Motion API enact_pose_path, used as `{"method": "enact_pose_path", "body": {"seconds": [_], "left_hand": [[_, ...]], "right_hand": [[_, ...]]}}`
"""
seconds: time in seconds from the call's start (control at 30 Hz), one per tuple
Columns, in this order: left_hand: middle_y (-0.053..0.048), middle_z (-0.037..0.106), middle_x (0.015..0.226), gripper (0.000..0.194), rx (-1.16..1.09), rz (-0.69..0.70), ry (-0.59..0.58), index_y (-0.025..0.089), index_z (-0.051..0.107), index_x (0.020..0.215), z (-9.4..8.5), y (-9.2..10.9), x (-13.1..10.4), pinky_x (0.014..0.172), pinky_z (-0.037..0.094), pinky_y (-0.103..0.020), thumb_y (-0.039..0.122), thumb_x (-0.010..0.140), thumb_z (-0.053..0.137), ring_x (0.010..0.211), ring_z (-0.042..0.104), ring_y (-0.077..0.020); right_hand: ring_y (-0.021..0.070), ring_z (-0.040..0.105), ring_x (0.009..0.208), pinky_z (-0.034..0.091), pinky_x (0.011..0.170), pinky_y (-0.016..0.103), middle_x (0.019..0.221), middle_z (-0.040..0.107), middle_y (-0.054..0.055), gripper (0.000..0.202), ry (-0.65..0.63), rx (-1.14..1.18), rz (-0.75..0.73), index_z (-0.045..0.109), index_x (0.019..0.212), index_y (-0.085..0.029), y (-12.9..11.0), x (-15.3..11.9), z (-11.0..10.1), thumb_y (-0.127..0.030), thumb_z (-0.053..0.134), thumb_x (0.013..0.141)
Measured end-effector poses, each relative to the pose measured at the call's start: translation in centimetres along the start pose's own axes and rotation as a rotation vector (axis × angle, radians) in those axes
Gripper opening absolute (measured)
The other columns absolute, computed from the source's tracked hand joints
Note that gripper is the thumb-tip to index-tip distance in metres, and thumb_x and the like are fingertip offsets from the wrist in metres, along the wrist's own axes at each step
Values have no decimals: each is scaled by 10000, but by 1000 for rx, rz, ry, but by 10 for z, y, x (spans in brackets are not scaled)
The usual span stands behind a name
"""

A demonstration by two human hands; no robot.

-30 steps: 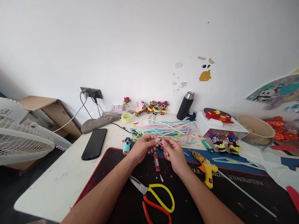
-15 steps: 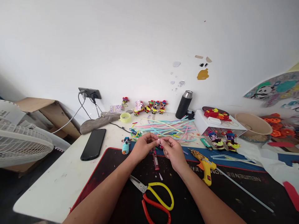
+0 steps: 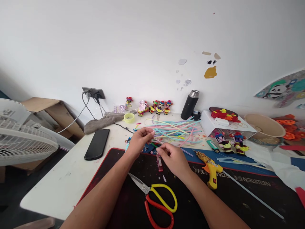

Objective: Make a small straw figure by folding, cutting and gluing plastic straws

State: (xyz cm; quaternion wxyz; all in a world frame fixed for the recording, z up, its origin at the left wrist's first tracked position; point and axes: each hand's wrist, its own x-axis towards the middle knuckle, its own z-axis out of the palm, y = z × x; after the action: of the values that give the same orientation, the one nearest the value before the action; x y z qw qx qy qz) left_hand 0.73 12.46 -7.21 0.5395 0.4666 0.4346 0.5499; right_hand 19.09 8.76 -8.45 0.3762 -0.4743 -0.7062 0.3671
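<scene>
My left hand (image 3: pixel 142 140) is raised over the far edge of the black mat (image 3: pixel 102 181), thumb and forefinger pinched. Whatever sits in that pinch is too small to name. My right hand (image 3: pixel 173 159) hangs lower and nearer, its thumb and finger pressed together; their contents cannot be made out. Just below those fingertips lies a small pinkish-red item with a white label (image 3: pixel 159 163). Scissors (image 3: pixel 148 190) with one yellow and one red handle lie between my forearms. Behind my left hand, a small doll in light blue (image 3: pixel 128 142) is mostly hidden.
Pastel pipe cleaners (image 3: pixel 171 127) are piled behind my hands. A yellow glue gun (image 3: pixel 212 171) with a long glue stick lies right. Phone (image 3: pixel 97 144), tape roll (image 3: pixel 129 118), black flask (image 3: pixel 190 105), white box (image 3: pixel 207 125), small dolls (image 3: pixel 159 107) and a fan (image 3: pixel 26 141) stand around.
My hands, together at the fingertips before, have come apart. The left moved slightly left and up, the right slightly down. The view has shifted a little.
</scene>
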Motion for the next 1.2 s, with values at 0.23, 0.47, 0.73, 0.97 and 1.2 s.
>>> {"method": "enact_pose_path", "body": {"seconds": [0.23, 0.47, 0.73, 0.97, 1.2], "left_hand": [[15, 638, 660, 407, 51, 5, 4, 162, 700, 867, -2, -4, 2, 549, 388, -233, 513, 740, 862, 567, 508, -106], [17, 624, 656, 391, 32, -7, -30, 160, 707, 885, 0, -9, 2, 541, 386, -229, 494, 755, 862, 567, 513, -105], [8, 650, 685, 334, -41, -36, -48, 162, 712, 875, -2, -9, 2, 533, 400, -206, 443, 776, 864, 569, 536, -93], [-36, 731, 754, 319, -165, -140, -136, 155, 705, 875, 2, -3, -4, 522, 457, -199, 385, 754, 890, 594, 642, -120], [-85, 779, 843, 270, -241, -163, -247, 143, 717, 880, 6, 2, -10, 608, 546, -226, 327, 774, 884, 697, 708, -157]], "right_hand": [[267, 725, 791, 344, 642, 314, 772, 769, 49, 288, -182, -597, 101, 717, 947, -223, -14, -10, -4, -509, 686, 943], [299, 758, 888, 380, 667, 326, 958, 804, 106, 305, -249, -754, 102, 687, 1094, -184, -14, -11, 5, -453, 687, 951], [216, 670, 694, 295, 596, 298, 744, 719, 28, 106, -174, -551, 82, 608, 950, -212, -8, -10, 4, -304, 647, 915], [167, 586, 627, 369, 599, 276, 711, 642, -13, 160, -86, -98, 33, 534, 830, -233, -9, -7, 0, -331, 621, 922], [138, 592, 503, 382, 474, 247, 710, 610, -33, 143, -174, 239, 209, 552, 903, -232, 3, -2, -1, -350, 628, 930]]}}
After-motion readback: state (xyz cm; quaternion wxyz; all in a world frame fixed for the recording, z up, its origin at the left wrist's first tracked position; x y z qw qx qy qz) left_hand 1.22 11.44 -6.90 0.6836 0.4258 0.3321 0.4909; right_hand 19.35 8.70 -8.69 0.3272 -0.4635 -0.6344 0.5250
